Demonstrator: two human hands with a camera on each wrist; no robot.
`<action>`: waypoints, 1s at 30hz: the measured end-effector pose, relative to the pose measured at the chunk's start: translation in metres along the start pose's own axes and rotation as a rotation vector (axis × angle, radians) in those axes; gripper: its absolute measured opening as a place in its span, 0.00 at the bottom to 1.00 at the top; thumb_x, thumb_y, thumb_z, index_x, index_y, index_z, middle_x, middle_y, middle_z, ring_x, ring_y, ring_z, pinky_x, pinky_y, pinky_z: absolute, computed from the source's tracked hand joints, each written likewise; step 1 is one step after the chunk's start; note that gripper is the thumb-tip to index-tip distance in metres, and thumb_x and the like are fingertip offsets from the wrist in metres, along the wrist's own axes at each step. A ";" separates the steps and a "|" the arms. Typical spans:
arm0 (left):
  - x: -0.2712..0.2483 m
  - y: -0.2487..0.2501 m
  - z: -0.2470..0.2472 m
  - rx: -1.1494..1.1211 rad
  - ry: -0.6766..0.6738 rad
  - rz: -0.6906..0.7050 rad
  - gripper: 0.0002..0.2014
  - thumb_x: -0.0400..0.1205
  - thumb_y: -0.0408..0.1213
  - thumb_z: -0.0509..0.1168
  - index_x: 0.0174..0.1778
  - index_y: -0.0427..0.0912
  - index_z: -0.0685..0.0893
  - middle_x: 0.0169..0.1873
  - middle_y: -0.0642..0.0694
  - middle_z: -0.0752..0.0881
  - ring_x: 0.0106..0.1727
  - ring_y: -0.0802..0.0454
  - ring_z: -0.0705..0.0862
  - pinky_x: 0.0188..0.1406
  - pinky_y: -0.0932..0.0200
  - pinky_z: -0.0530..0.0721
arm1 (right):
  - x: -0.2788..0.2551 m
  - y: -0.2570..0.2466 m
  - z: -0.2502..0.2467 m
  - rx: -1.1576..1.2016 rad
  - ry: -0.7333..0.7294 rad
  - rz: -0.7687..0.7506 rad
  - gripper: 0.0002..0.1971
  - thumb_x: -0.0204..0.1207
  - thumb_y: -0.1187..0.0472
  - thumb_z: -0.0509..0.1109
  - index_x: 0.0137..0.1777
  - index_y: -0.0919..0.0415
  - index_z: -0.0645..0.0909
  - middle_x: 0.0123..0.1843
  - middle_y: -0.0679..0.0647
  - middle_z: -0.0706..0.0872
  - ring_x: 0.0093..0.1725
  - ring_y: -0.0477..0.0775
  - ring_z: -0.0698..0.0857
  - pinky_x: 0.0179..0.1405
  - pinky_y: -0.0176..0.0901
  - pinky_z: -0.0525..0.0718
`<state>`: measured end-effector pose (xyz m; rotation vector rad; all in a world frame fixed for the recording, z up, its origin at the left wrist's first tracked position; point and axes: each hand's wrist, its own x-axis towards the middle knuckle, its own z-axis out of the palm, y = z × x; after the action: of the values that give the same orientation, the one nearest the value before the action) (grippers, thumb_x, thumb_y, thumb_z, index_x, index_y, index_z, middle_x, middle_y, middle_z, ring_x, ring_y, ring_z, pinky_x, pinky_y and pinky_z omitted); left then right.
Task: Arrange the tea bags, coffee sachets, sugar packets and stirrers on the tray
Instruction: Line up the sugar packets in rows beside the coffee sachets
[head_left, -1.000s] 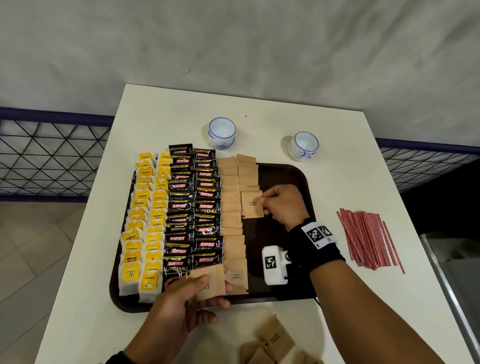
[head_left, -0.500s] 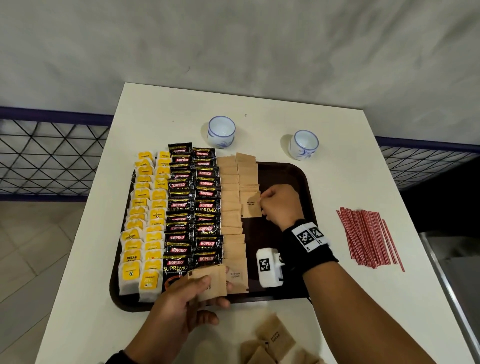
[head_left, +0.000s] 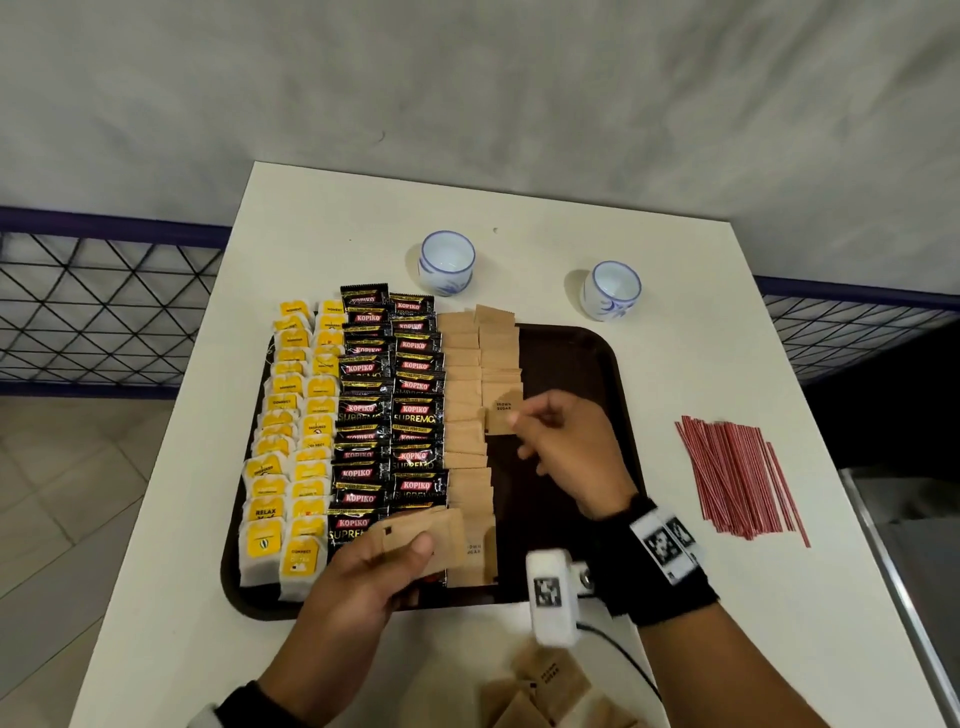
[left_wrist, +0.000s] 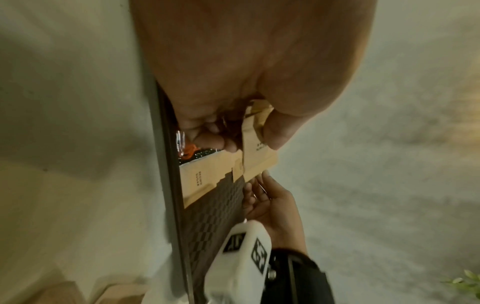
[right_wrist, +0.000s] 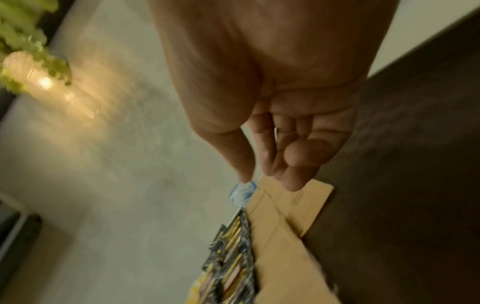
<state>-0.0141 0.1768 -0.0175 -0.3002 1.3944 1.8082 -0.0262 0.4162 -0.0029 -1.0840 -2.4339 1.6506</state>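
My left hand (head_left: 374, 569) pinches brown sugar packets (head_left: 423, 535) at tray (head_left: 587, 353) 6 o'clock | my right hand (head_left: 563, 447) empty, fingers loosely curled, beside placed sugar packet (head_left: 503, 413) | stirrers (head_left: 737, 478) at 3 o'clock, off tray.

We could not read the print on the yellow tea bags (head_left: 291, 441), too small in the head view. The loose sugar packets (head_left: 550, 691) were cut off by the bottom edge. The right wrist view was blurred, smearing the coffee sachets (right_wrist: 231, 257).
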 end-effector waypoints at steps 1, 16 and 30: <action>0.000 0.001 0.001 0.021 0.000 0.044 0.15 0.74 0.40 0.77 0.57 0.46 0.92 0.50 0.33 0.91 0.50 0.41 0.83 0.47 0.50 0.77 | -0.015 0.002 -0.001 0.097 -0.075 0.008 0.03 0.77 0.61 0.78 0.46 0.57 0.87 0.40 0.53 0.90 0.32 0.47 0.87 0.24 0.39 0.79; 0.001 0.003 0.022 0.078 0.005 0.059 0.10 0.80 0.26 0.69 0.54 0.40 0.90 0.49 0.35 0.93 0.46 0.40 0.92 0.35 0.50 0.87 | -0.083 0.022 0.011 0.520 -0.212 -0.052 0.05 0.74 0.75 0.77 0.49 0.71 0.86 0.35 0.60 0.86 0.29 0.52 0.82 0.22 0.38 0.77; -0.001 0.002 0.015 0.055 -0.073 -0.057 0.12 0.84 0.26 0.65 0.60 0.39 0.88 0.52 0.37 0.93 0.54 0.40 0.93 0.41 0.49 0.91 | -0.066 0.023 0.004 0.556 -0.100 0.041 0.06 0.77 0.72 0.73 0.41 0.63 0.88 0.31 0.63 0.85 0.28 0.54 0.79 0.26 0.39 0.78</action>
<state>-0.0112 0.1892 -0.0100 -0.2405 1.3691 1.7145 0.0347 0.3819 0.0001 -0.9775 -1.8112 2.2418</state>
